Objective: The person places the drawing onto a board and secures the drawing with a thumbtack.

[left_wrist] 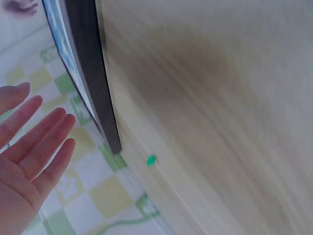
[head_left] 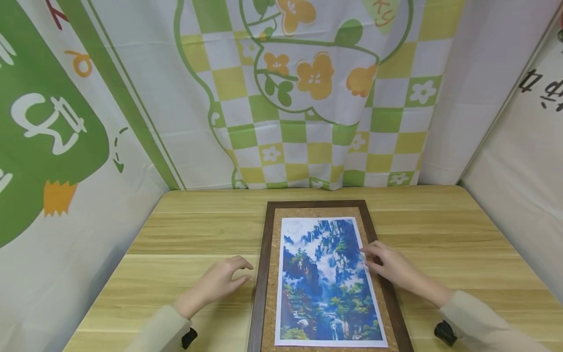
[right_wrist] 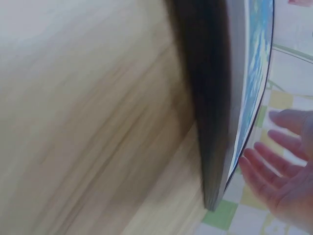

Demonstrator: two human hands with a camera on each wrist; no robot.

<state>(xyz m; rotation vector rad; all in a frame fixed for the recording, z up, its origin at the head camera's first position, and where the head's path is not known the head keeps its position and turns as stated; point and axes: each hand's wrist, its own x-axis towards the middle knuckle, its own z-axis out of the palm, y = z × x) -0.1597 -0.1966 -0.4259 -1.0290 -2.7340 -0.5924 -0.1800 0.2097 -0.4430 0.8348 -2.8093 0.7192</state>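
A printed landscape picture [head_left: 325, 278] of blue mountains, trees and a waterfall lies on a cork board [head_left: 316, 211] with a dark brown wooden frame [head_left: 262, 264]. To the left of the frame my left hand [head_left: 220, 279] hovers over the table, fingers loosely bent and holding nothing; its spread fingers also show in the left wrist view. My right hand [head_left: 393, 265] reaches over the frame's right side, fingertips at the picture's right edge. Whether they touch the paper I cannot tell. In the right wrist view the right hand's fingers [right_wrist: 269, 169] are relaxed beside the board.
Both arms are over a light wood-grain table [head_left: 198, 234]. A small green object [left_wrist: 151, 160] lies on it near the board's far corner. Behind the table hangs a checkered, flower-printed curtain [head_left: 228, 83], and printed cloth walls [head_left: 127, 215] stand at both sides.
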